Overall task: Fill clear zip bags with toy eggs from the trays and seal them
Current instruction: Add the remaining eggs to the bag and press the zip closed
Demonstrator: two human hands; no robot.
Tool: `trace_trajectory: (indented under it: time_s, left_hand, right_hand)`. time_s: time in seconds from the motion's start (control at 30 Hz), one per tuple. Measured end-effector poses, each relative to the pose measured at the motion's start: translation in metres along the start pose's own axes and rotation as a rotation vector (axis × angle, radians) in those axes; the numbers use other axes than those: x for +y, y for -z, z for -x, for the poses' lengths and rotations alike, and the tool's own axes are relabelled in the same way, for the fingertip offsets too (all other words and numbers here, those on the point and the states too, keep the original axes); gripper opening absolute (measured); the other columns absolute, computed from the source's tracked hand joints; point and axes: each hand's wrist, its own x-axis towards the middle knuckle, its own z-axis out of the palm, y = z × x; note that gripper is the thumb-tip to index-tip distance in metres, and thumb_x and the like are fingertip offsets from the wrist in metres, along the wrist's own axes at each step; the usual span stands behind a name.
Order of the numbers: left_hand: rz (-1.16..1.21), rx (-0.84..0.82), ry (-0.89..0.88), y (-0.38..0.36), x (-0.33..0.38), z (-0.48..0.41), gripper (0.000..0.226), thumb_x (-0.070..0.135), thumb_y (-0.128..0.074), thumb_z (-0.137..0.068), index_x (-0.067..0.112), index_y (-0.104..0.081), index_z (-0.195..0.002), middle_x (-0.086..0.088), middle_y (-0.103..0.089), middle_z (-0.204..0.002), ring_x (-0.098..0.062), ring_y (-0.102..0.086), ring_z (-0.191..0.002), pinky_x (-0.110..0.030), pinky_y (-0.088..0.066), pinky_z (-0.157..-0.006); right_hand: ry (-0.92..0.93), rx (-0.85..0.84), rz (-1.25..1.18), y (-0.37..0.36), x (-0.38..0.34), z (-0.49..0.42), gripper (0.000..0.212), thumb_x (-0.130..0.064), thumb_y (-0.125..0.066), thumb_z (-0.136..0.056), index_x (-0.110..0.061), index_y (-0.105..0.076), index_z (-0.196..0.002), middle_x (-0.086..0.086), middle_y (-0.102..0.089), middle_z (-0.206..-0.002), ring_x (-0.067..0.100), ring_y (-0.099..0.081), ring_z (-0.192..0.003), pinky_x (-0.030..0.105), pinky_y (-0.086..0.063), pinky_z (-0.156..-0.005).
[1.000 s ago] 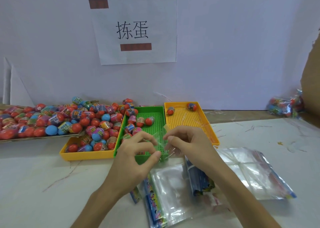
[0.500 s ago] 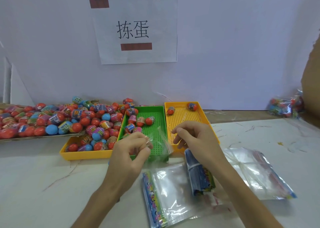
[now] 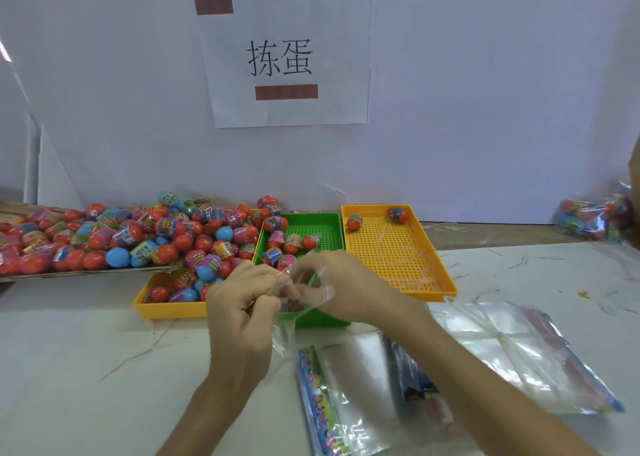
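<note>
Seen from a head-worn camera, a person's two bare hands meet above the front of a green perforated plastic tray. The left hand and the right hand each pinch, with curled fingers, the top edge of a small clear plastic zip bag. The bag is held in the air between them, its body hanging toward the white counter. The hands are working at the bag's mouth. Whether it is being opened or pressed closed cannot be told, nor whether an egg is inside.

Bright plastic toy eggs are heaped on a flat cardboard tray at the left and in a yellow plastic tray touching the green one. A few more lie at the back of the green tray. A second yellow perforated tray, on the right, holds only two eggs. Flat empty zip bags lie piled on the counter beside the right forearm. One filled bag of eggs rests far right, by the wall.

The job looks far from finished: at least one bag is packed, but many eggs and many empty bags are left.
</note>
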Motion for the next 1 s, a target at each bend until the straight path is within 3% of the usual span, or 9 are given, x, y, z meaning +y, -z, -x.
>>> trace_trajectory:
  time_s: [0.07, 0.17, 0.27, 0.33, 0.43, 0.5, 0.67, 0.8, 1.0]
  left_hand:
    - [-0.014, 0.014, -0.023, 0.001, 0.000, -0.001, 0.026, 0.019, -0.042, -0.072, 0.039, -0.053, -0.060, 0.000, -0.063, -0.061, -0.024, -0.052, -0.062, -0.043, -0.037, -0.059]
    - [-0.025, 0.030, -0.035, 0.003, -0.002, -0.001, 0.028, 0.017, -0.042, -0.072, 0.039, -0.052, -0.059, 0.001, -0.064, -0.062, -0.023, -0.051, -0.061, -0.044, -0.036, -0.059]
    - [-0.072, 0.026, 0.000, 0.003, -0.006, 0.000, 0.029, 0.017, -0.042, -0.073, 0.012, -0.063, -0.054, 0.002, -0.066, -0.064, -0.022, -0.055, -0.063, -0.045, -0.038, -0.060]
    - [-0.095, 0.032, 0.022, 0.003, -0.007, 0.000, 0.030, 0.017, -0.042, -0.073, 0.008, -0.064, -0.056, 0.004, -0.067, -0.065, -0.017, -0.058, -0.065, -0.044, -0.041, -0.061]
    - [-0.096, 0.037, 0.031, 0.002, -0.007, 0.001, 0.025, 0.018, -0.043, -0.074, 0.023, -0.057, -0.054, 0.006, -0.067, -0.066, -0.016, -0.056, -0.067, -0.042, -0.041, -0.061]
    - [-0.134, 0.012, 0.035, 0.000, -0.009, 0.003, 0.030, 0.020, -0.043, -0.077, 0.012, -0.056, -0.051, 0.002, -0.065, -0.063, -0.020, -0.053, -0.066, -0.044, -0.039, -0.060]
    - [-0.229, -0.049, 0.051, -0.002, -0.014, 0.005, 0.036, 0.023, -0.045, -0.079, 0.000, -0.066, -0.061, 0.000, -0.065, -0.067, -0.025, -0.054, -0.070, -0.049, -0.039, -0.060]
    - [-0.251, -0.047, 0.041, -0.003, -0.014, 0.006, 0.031, 0.021, -0.045, -0.078, 0.003, -0.064, -0.061, 0.006, -0.065, -0.070, -0.022, -0.055, -0.072, -0.048, -0.041, -0.060]
    - [-0.232, -0.033, 0.094, -0.003, -0.011, 0.005, 0.030, 0.025, -0.047, -0.080, 0.010, -0.064, -0.060, 0.011, -0.067, -0.073, -0.014, -0.057, -0.077, -0.047, -0.045, -0.064]
  right_hand:
    - [0.003, -0.064, -0.074, -0.009, -0.008, -0.006, 0.014, -0.039, -0.065, -0.095, -0.026, -0.071, -0.095, 0.000, -0.073, -0.098, 0.020, -0.064, -0.088, 0.045, -0.053, -0.084]
    - [0.005, -0.010, -0.134, -0.016, -0.008, -0.007, 0.012, -0.035, -0.066, -0.095, -0.026, -0.074, -0.094, 0.001, -0.074, -0.097, 0.021, -0.066, -0.084, 0.047, -0.055, -0.083]
    - [-0.007, 0.212, -0.169, -0.011, 0.005, 0.002, 0.010, -0.029, -0.071, -0.092, -0.028, -0.076, -0.100, -0.012, -0.073, -0.097, 0.006, -0.064, -0.087, 0.033, -0.056, -0.080]
    - [-0.061, 0.411, -0.337, -0.002, 0.015, 0.016, 0.014, -0.025, -0.075, -0.090, -0.029, -0.076, -0.103, -0.016, -0.071, -0.098, 0.001, -0.064, -0.085, 0.017, -0.053, -0.072]
    - [-0.042, 0.648, -0.596, 0.013, 0.023, 0.040, 0.019, -0.024, -0.079, -0.087, -0.031, -0.073, -0.103, -0.013, -0.072, -0.096, 0.007, -0.068, -0.075, 0.018, -0.052, -0.063]
    - [0.041, 0.690, -0.684, 0.021, 0.018, 0.049, 0.025, -0.021, -0.081, -0.084, -0.030, -0.070, -0.104, -0.012, -0.072, -0.099, 0.010, -0.069, -0.078, 0.020, -0.053, -0.064]
    - [0.209, 0.566, -0.619, 0.022, -0.002, 0.053, 0.025, -0.021, -0.083, -0.076, -0.028, -0.069, -0.096, -0.012, -0.069, -0.097, 0.016, -0.068, -0.087, 0.027, -0.055, -0.071]
    - [0.158, 0.450, -0.389, 0.012, 0.001, 0.051, 0.021, -0.022, -0.087, -0.076, -0.028, -0.075, -0.093, -0.018, -0.066, -0.092, 0.009, -0.064, -0.083, 0.016, -0.049, -0.073]
    - [0.143, 0.325, -0.490, 0.012, 0.000, 0.051, 0.019, -0.019, -0.078, -0.087, -0.038, -0.075, -0.089, -0.020, -0.072, -0.092, 0.004, -0.067, -0.084, 0.021, -0.055, -0.075]
